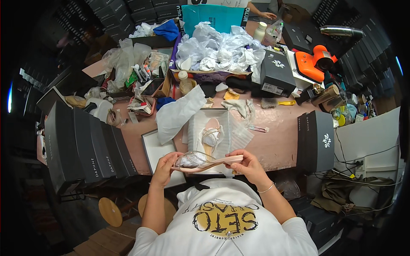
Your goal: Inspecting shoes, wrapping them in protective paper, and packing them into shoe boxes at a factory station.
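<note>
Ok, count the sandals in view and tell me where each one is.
2. One sandal is held between the left hand and the right hand; the other sandal lies in the open box on the table. More may be hidden elsewhere.

Sandal (225, 161) pale pink; paper sheet (180, 112) white; tabletop (277, 145) dusty pink; shoebox (317, 147) black.

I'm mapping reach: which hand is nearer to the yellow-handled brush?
Right. The right hand, holding one end of the sandal, is below and left of the yellow-handled brush in the picture; the left hand, at the other end, is farther left.
</note>
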The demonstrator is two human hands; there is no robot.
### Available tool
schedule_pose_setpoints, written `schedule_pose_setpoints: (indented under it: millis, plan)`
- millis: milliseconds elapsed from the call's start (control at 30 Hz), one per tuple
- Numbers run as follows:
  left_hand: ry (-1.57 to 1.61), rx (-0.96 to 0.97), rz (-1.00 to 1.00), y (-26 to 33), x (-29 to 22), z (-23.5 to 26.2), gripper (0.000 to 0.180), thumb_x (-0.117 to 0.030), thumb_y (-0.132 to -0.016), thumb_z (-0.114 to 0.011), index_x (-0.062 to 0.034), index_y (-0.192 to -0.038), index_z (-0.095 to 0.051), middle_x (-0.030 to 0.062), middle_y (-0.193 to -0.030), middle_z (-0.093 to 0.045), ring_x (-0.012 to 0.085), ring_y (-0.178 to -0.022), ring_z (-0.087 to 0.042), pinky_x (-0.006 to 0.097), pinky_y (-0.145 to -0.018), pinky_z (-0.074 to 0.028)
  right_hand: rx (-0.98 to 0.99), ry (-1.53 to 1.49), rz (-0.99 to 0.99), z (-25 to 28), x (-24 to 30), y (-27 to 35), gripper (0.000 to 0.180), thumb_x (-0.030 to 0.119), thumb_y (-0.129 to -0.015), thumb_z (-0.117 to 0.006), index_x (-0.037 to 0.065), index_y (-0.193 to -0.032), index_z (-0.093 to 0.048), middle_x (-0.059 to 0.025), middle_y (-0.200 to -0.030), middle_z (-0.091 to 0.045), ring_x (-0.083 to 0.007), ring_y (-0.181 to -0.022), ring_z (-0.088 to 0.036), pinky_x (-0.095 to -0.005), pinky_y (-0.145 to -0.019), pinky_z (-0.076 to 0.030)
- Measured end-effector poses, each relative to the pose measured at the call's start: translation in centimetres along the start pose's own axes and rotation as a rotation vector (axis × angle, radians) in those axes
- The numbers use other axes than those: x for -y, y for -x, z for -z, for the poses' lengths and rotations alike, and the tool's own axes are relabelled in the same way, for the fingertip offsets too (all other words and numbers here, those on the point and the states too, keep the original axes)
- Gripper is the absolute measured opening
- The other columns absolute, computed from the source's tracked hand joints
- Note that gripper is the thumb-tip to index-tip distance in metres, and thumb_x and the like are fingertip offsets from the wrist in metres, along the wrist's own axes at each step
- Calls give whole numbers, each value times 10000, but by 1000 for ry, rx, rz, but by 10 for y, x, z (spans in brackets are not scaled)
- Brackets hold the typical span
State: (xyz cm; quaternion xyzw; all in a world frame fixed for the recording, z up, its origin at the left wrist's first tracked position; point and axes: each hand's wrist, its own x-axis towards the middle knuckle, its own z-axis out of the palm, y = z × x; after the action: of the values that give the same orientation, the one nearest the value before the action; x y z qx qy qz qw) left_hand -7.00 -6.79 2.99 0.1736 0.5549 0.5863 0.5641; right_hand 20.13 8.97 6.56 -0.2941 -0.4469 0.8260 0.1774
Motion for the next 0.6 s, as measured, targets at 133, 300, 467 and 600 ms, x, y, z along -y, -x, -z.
schedule_pose_setpoints:
  millis: [133,300,467,600]
  plan:
    - [36,13,-7,-4,3,3,243,-127,-950,-500,33,-1101,-603,51,-963,-655,77,-836,-612,216,-742,-494,32,41,21,-2,2,2,351,26,-859,-658,-7,-1182,-527,-54,-1007,-611,-86,-883,-599,-226,-731,-521]
    - [87,16,-48,-10,4,3,239,-70,-915,-504,41,-1106,-594,67,-974,-651,105,-865,-621,231,-793,-493,51,94,75,-6,4,4,397,-7,-843,-662,-10,-1211,-513,-62,-1078,-589,-98,-945,-593,-234,-792,-527]
    - [150,-27,-153,-19,11,7,407,-187,-932,-548,-7,-1286,-458,116,-1203,-541,177,-1054,-570,308,-884,-480,45,241,273,-11,4,4,420,-57,-753,-708,3,-1137,-550,-130,-1245,-534,-175,-1095,-557,-282,-884,-496]
    - [402,-142,-152,-16,6,-30,659,-354,-926,-575,-98,-1437,-245,126,-1356,-424,236,-1186,-498,375,-959,-441,25,565,461,-19,9,2,475,-81,-680,-726,11,-1118,-568,-152,-1256,-526,-215,-1144,-539,-335,-976,-448]
